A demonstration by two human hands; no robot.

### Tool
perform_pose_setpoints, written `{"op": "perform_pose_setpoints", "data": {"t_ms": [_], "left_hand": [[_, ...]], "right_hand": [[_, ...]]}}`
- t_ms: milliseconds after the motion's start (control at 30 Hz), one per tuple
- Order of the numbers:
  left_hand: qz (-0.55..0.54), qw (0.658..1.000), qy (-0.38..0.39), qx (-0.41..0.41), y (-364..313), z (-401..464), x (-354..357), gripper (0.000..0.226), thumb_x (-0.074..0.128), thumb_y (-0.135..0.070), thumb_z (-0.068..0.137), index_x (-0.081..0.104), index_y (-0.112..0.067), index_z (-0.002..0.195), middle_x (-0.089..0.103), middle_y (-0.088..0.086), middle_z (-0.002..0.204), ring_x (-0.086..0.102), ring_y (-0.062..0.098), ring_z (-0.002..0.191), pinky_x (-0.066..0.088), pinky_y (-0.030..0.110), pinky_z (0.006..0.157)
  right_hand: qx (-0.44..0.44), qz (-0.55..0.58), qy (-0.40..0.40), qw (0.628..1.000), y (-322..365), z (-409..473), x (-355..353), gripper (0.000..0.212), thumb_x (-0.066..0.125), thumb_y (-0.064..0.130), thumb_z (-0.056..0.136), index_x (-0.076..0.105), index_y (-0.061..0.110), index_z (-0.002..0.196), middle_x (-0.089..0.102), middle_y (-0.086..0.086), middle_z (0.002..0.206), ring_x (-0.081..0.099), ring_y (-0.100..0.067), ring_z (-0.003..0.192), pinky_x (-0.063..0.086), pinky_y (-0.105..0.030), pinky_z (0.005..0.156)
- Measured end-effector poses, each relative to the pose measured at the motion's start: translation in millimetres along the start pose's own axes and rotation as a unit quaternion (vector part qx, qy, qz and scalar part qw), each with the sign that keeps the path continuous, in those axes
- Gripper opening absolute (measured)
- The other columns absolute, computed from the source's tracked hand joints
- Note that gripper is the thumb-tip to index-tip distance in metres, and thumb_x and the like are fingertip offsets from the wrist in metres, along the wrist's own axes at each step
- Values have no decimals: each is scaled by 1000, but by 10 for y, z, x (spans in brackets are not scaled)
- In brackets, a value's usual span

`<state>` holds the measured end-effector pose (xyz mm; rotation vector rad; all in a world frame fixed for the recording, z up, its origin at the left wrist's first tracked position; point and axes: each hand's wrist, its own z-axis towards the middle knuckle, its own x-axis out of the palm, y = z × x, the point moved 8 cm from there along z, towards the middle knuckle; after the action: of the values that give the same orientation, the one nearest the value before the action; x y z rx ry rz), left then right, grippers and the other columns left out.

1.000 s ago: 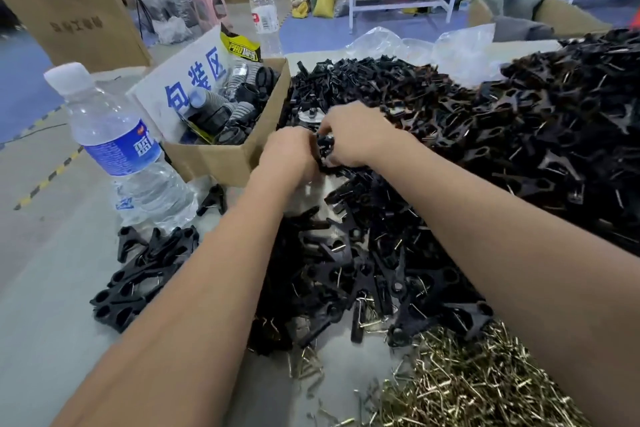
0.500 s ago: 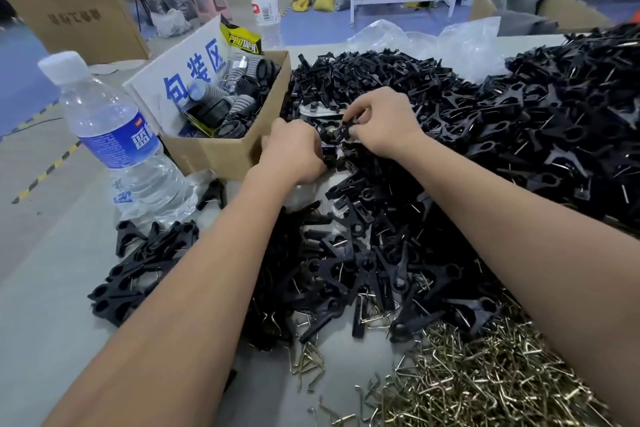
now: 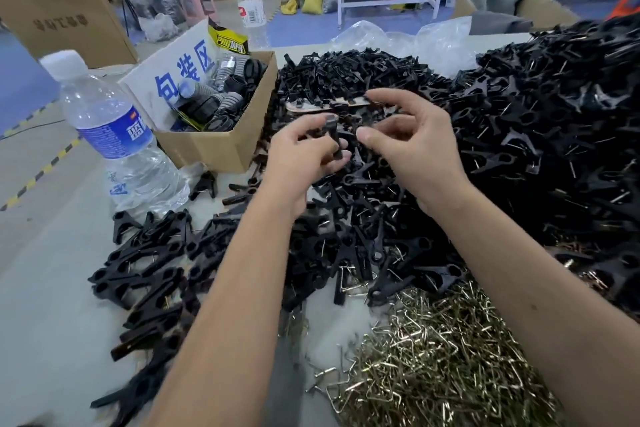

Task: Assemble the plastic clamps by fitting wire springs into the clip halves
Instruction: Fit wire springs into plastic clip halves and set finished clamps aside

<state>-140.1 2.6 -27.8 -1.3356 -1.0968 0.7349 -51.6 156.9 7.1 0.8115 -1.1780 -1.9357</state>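
My left hand (image 3: 298, 156) holds a black plastic clamp (image 3: 334, 139) upright between thumb and fingers, above the heap of black clip halves (image 3: 519, 135). My right hand (image 3: 412, 146) hovers just to the right of the clamp with fingers spread and loosely bent, holding nothing that I can see. A pile of brass-coloured wire springs (image 3: 433, 350) lies near the table's front edge. A group of assembled black clamps (image 3: 145, 270) lies at the left under my left forearm.
A water bottle (image 3: 110, 135) stands at the left, beside an open cardboard box (image 3: 221, 142) with black parts and a blue-lettered sign. Clear plastic bags (image 3: 408, 42) lie behind the heap. A second bottle (image 3: 251, 7) stands at the table's far edge.
Both hands have lifted from the heap and moved apart. The right hand has let go and opened; the left hand now holds the clamp alone.
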Motion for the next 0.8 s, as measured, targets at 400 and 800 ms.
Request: {"op": "perform_pose_setpoints", "data": {"t_ms": [400, 800], "left_hand": [[20, 996, 65, 64, 241, -550, 140, 24, 74, 2, 90, 75, -3, 114, 79, 13, 91, 77, 21, 83, 63, 30, 79], [78, 982, 153, 76, 269, -658, 328, 24, 75, 6, 87, 76, -11, 102, 80, 13, 90, 79, 23, 80, 61, 24, 66]], "right_hand": [[55, 76, 21, 995, -254, -843, -319, 40, 74, 6, 94, 75, 31, 126, 72, 9, 89, 57, -14, 58, 46, -20, 48], [38, 18, -3, 999, -347, -937, -377, 31, 74, 7, 94, 75, 18, 123, 75, 8, 76, 64, -12, 52, 53, -22, 51]]}}
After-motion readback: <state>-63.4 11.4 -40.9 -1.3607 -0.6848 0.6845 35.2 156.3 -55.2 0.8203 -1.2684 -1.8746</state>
